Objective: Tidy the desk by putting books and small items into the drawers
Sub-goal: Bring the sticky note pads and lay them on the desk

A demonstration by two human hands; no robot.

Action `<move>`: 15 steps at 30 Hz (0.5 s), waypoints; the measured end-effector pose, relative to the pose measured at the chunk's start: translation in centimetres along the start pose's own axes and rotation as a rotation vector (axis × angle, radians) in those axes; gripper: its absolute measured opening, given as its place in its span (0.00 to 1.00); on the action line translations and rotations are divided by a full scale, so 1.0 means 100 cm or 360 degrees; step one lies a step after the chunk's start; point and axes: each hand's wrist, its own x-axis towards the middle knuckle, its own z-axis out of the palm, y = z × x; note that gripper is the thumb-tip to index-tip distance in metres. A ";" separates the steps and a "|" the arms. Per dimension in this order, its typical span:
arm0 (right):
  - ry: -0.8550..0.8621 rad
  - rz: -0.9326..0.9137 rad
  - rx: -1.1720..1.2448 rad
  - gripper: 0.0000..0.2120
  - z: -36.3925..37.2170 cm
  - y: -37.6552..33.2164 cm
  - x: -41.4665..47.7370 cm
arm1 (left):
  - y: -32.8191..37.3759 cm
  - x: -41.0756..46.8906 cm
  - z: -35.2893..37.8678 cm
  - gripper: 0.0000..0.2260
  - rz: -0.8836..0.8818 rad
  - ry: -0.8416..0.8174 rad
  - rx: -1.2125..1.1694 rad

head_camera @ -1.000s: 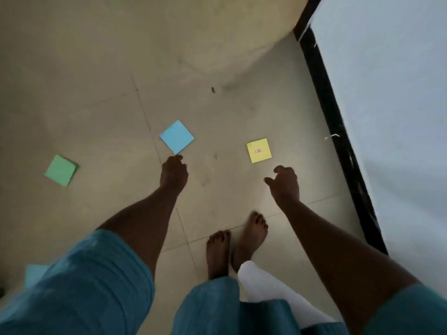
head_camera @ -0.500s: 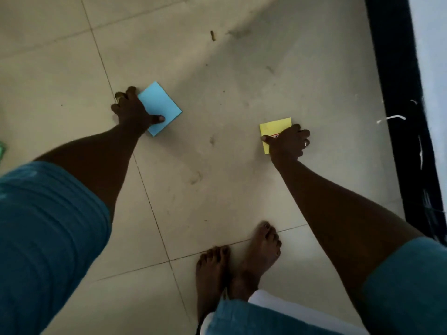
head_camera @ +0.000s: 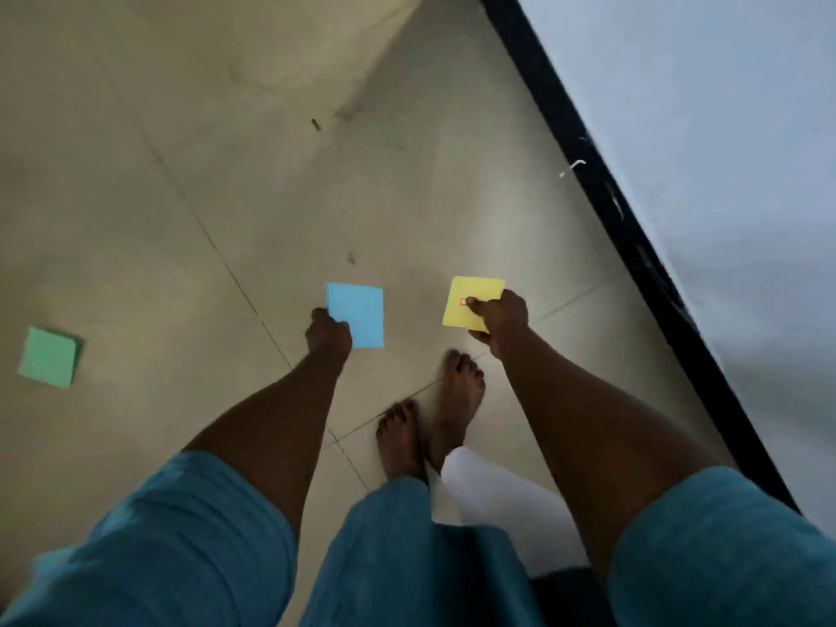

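1. As I look down past my teal sleeves (head_camera: 190, 536), a teal garment and one white trouser leg (head_camera: 493, 495) hang closest to me, soft and creased.
2. Below them my two bare feet (head_camera: 459, 386) stand together on a grout line, toes pointing away from me.
3. My left hand (head_camera: 328, 334) is clamped on the blue note pad (head_camera: 359, 316), fingers curled round its lower left corner. I hold the pad clear of the floor, flat face up towards me. It is close to square, so I see no real long axis; its edges run nearly straight up and across the view.
4. My right hand (head_camera: 500, 319) pinches the yellow note pad (head_camera: 468, 296) at its lower right corner, thumb laid on the face beside a small red mark (head_camera: 463, 302). This pad is also off the floor, face towards me, and is turned slightly so that its top edge slopes down to the right. Both pads look like plain matte paper with crisp corners, and they are near each other but not touching.
5. Off to my left, well apart from both hands, a green note pad (head_camera: 49, 356) lies flat on the floor, turned a little askew.
6. Beyond, the floor (head_camera: 226, 151) is large beige tiles, smooth, with thin grout lines and a few dark specks.
7. Farthest, on my right, a glossy black skirting strip (head_camera: 610, 196) runs diagonally under a pale, plain wall (head_camera: 724, 129).
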 end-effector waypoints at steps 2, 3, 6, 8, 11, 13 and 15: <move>-0.0057 0.0063 0.0121 0.07 -0.027 0.015 -0.040 | 0.005 -0.044 0.001 0.17 0.0023 -0.0082 0.0013; -0.0045 0.0099 0.0212 0.06 -0.043 0.024 -0.064 | 0.009 -0.069 0.000 0.17 0.0068 -0.0117 0.0040; 0.0121 0.0103 0.0393 0.09 -0.089 0.050 -0.125 | 0.016 -0.145 -0.003 0.18 0.0202 -0.0251 0.0193; 0.0174 0.0155 0.0558 0.07 -0.118 0.065 -0.170 | 0.019 -0.194 -0.004 0.20 0.0307 -0.0327 0.0342; 0.0328 0.0258 0.0893 0.05 -0.164 0.087 -0.235 | 0.023 -0.272 -0.005 0.20 0.0483 -0.0449 0.0499; 0.0398 0.0306 0.1067 0.04 -0.192 0.100 -0.272 | 0.024 -0.320 -0.005 0.20 0.0581 -0.0513 0.0589; 0.0472 0.0347 0.1267 0.05 -0.225 0.114 -0.308 | 0.024 -0.368 0.000 0.19 0.0696 -0.0598 0.0664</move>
